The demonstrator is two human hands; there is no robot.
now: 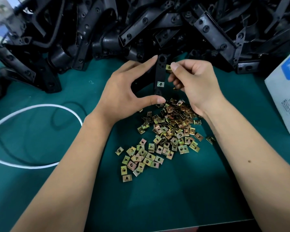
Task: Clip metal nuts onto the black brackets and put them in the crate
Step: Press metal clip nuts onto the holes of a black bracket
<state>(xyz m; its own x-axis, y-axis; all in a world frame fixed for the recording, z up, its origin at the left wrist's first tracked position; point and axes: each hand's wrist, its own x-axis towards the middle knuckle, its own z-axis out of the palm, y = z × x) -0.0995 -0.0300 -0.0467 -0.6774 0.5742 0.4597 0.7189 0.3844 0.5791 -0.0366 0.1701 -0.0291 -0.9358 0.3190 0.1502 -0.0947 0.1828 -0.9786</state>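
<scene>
While the left hand (124, 91) holds the bracket (160, 74), the right hand (194, 84) pinches a nut (168, 67).

Factory assembly station, small-parts bench work. Green mat covers worktop (182, 195). Huge heap of identical black brackets (141, 22) piled across far side, dozens deep. Loose pile of brass-coloured metal nuts (166, 136) scattered mid-mat, bulk stock, unsorted. White cable (45, 107) loops over mat at left. Pale printed carton (285, 91) at right edge. Bare forearms working over it: manual piecework, no machine in view.
</scene>
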